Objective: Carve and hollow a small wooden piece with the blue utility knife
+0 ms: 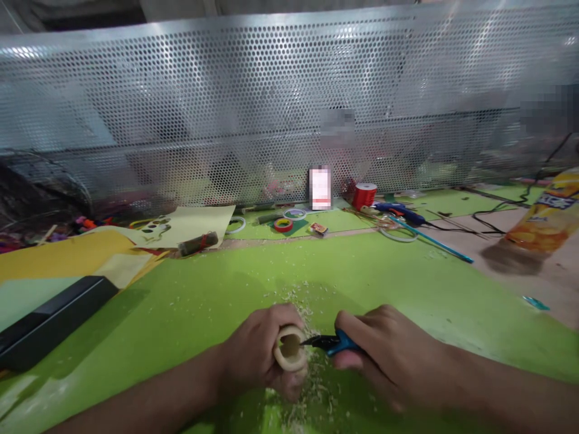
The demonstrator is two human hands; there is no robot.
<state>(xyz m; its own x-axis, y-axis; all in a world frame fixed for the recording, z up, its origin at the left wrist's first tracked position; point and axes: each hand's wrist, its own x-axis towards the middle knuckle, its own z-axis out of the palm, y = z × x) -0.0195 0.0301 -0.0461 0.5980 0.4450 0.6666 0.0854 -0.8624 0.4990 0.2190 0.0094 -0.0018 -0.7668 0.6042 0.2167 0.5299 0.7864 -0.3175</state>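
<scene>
My left hand [260, 352] is wrapped round a short hollow bamboo-like tube [291, 352], its open end facing me. My right hand [384, 355] grips a blue-handled cutting tool [332, 343] whose dark tip touches the tube's rim. Both hands rest low over a green sheet [384, 283]. Pale shavings [307, 301] lie scattered on the sheet around and under the hands.
A long black bar [49, 322] lies left, by yellow paper sheets [67, 253]. Farther back are tape rolls [283, 225], a red spool [364, 195], a blue glue gun [398, 211] and cables. A yellow bottle [540, 220] stands right. A perforated metal screen [289, 108] closes the back.
</scene>
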